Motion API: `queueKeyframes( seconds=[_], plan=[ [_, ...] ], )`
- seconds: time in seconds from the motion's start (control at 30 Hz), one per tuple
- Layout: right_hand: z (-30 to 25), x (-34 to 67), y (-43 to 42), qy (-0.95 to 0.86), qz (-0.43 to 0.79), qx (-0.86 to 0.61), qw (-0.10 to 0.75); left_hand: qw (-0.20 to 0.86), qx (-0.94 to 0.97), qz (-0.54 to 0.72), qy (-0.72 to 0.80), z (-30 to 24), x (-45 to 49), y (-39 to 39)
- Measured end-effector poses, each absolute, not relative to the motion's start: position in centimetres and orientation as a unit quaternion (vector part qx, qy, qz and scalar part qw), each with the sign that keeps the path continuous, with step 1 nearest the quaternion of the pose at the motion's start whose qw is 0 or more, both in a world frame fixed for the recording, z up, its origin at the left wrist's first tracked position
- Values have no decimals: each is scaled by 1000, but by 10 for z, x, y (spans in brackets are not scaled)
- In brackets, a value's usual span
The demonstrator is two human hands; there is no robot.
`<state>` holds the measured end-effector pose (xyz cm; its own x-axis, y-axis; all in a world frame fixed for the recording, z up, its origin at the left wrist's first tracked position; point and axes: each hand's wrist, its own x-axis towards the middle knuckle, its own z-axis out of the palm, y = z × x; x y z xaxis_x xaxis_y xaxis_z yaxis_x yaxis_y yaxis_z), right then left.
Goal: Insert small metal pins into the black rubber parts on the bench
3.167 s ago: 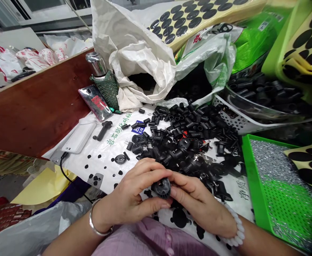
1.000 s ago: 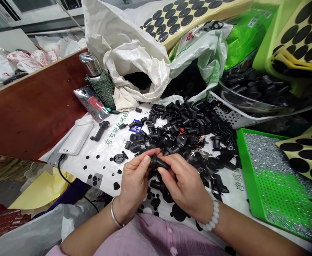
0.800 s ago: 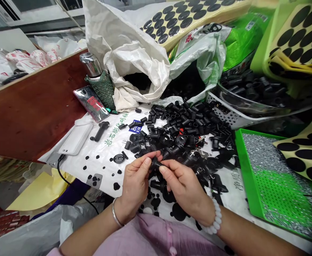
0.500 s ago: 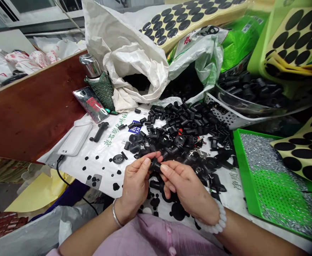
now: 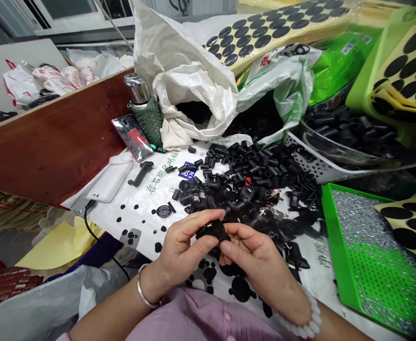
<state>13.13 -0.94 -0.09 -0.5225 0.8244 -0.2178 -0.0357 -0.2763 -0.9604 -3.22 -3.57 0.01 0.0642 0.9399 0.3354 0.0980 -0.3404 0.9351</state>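
My left hand [image 5: 181, 248] and my right hand [image 5: 254, 255] meet above the white printed sheet [image 5: 137, 222]. Between their fingertips is a small black plastic part [image 5: 213, 230], partly hidden by my fingers. Just beyond my hands lies a heap of black plastic fittings and short tubes [image 5: 243, 184]. A round black disc part [image 5: 163, 211] sits left of the heap, near my left hand. Black rubber dots [image 5: 133, 234] are scattered on the sheet.
A green tray of small silver screws [image 5: 371, 265] stands to the right. Behind it are a bowl of black tubes [image 5: 350, 137] and a white perforated basket [image 5: 307, 158]. A phone [image 5: 131, 137], a flask in green mesh [image 5: 144, 111] and a white sack [image 5: 190, 80] lie ahead.
My hands have turned the black part so it lies flatter across my fingertips. My view has shifted, so the table items appear further right.
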Motion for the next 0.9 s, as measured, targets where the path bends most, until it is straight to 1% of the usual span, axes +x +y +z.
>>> queueKeyframes(
  seconds=[0.07, 0.1, 0.23, 0.3, 0.37, 0.43, 0.5, 0.57, 0.67, 0.73, 0.8, 0.9],
  plan=[
    [-3, 133, -12, -542, 674, -388, 319, 412, 608, 537, 415, 1, -30, -37],
    [-4, 135, -13, -573, 638, -391, 335, 432, 596, 538, 412, 1, -29, -38],
    [-6, 139, -15, -744, 404, -354, 397, 497, 550, 548, 388, -2, -26, -42],
    [-5, 140, -15, -787, 335, -326, 402, 486, 570, 544, 378, -1, -26, -44],
    [-4, 140, -16, -804, 304, -310, 406, 461, 605, 535, 367, 1, -27, -45],
    [-4, 141, -17, -800, 305, -307, 415, 441, 631, 531, 354, 4, -27, -44],
    [-5, 143, -19, -780, 335, -318, 422, 433, 640, 532, 346, 4, -27, -43],
    [-5, 144, -19, -750, 394, -333, 413, 432, 642, 530, 346, 1, -26, -42],
    [-2, 145, -17, -691, 519, -339, 371, 432, 654, 517, 345, -4, -28, -39],
    [0, 145, -14, -655, 577, -344, 347, 411, 677, 503, 347, -6, -30, -37],
    [1, 145, -13, -638, 586, -360, 346, 356, 716, 481, 359, -3, -32, -35],
    [0, 145, -10, -667, 528, -382, 361, 262, 776, 430, 380, 4, -33, -34]
  ],
)
